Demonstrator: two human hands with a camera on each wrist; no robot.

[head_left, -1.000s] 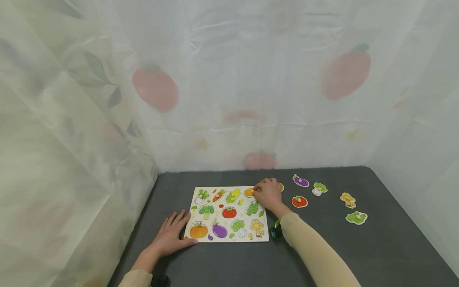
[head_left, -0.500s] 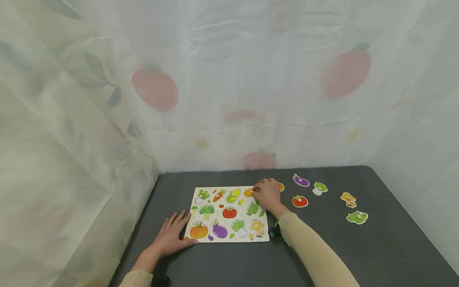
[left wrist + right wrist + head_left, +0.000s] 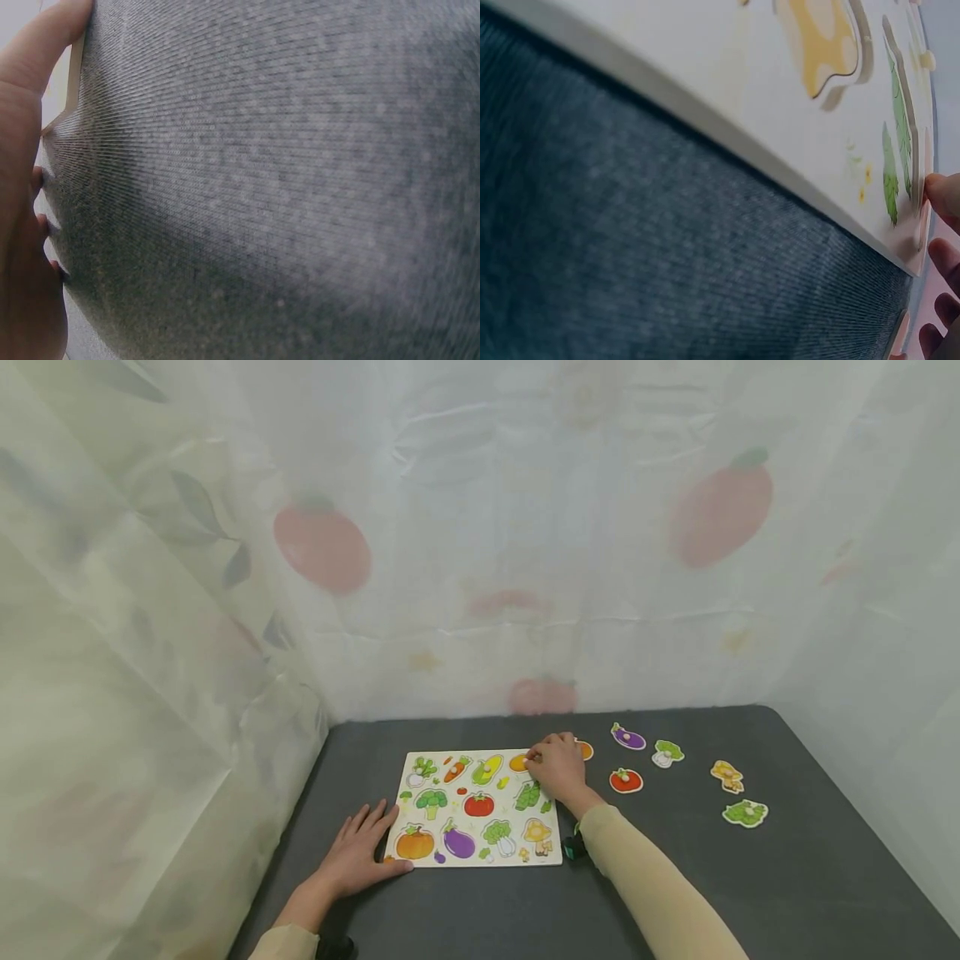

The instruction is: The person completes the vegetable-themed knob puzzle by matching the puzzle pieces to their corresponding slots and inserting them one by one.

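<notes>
A white vegetable puzzle board (image 3: 450, 781) lies on the dark table. My left hand (image 3: 358, 852) rests at its lower left corner, fingers spread along the left side and thumb (image 3: 45, 37) on the near edge. At the far right corner, my right hand (image 3: 558, 767) bends over the board, pinching an orange-yellow puzzle piece (image 3: 518, 762) that its fingers partly cover. In the right wrist view the thumb (image 3: 943, 196) meets the thin edge of this piece, close over the board. Carrot (image 3: 456, 769) and corn (image 3: 487, 769) pieces with knobs sit in the board's back row.
Right of the board lie loose knobbed pieces: an orange one (image 3: 586, 750) partly behind the hand, eggplant (image 3: 628, 737), tomato (image 3: 626, 781), leafy cabbage (image 3: 667, 753), mushroom (image 3: 727, 777) and a green one (image 3: 746, 813). Pale printed curtains (image 3: 480, 527) hang behind the table and along its sides.
My right hand has shifted very slightly left over the board's far right corner, still at the orange-yellow piece. The left hand and the loose pieces stay as they were.
</notes>
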